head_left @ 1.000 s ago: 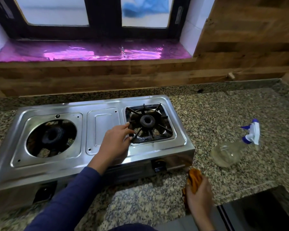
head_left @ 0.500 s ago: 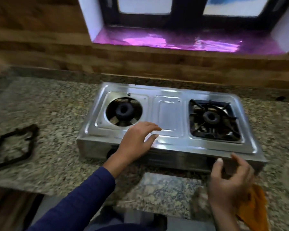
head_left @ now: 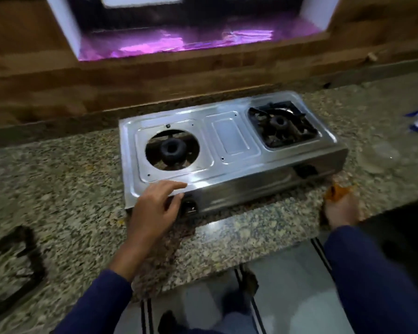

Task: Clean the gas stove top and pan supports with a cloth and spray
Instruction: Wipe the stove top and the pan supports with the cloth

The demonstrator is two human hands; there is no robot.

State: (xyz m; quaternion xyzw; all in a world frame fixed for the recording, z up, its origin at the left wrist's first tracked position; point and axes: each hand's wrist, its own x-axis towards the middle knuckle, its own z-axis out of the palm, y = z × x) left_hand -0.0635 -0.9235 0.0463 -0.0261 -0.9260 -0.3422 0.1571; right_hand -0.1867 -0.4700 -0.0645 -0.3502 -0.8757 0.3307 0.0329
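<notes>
The steel two-burner gas stove (head_left: 229, 138) sits on the granite counter. Its left burner (head_left: 171, 148) is bare, and a black pan support (head_left: 297, 116) rests over the right burner. A second black pan support (head_left: 34, 256) lies on the counter at the far left. My left hand (head_left: 155, 210) rests at the stove's front left corner, fingers apart, holding nothing. My right hand (head_left: 340, 210) is on the counter just right of the stove, closed over the orange cloth (head_left: 337, 192). The clear spray bottle (head_left: 381, 155) with its white and blue head lies blurred at the far right.
The granite counter (head_left: 70, 189) ends in a front edge close to me, with tiled floor below. A wooden wall runs behind the stove. A window ledge lined in purple foil (head_left: 179, 42) sits above it. My blue sleeves cross the foreground.
My left hand slid from the right pan support to the stove's front left corner. My right hand opened over the cloth, then came down on it. The view swung left and back.
</notes>
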